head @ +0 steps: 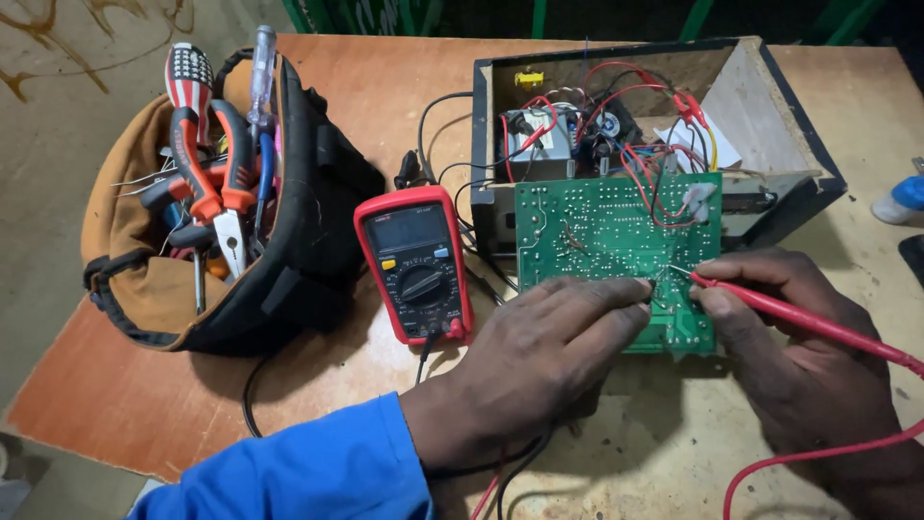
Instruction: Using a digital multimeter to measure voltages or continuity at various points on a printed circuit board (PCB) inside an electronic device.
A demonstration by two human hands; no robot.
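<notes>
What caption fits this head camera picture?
Two hands press probes onto a green circuit board beside a red multimeter.

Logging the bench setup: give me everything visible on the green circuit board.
The green circuit board lies solder side up, dotted with joints, tilted against the open black box. Red and black wires run from its top edge into the box. The left hand rests on its lower edge; the right hand holds a red probe tip to it.
</notes>
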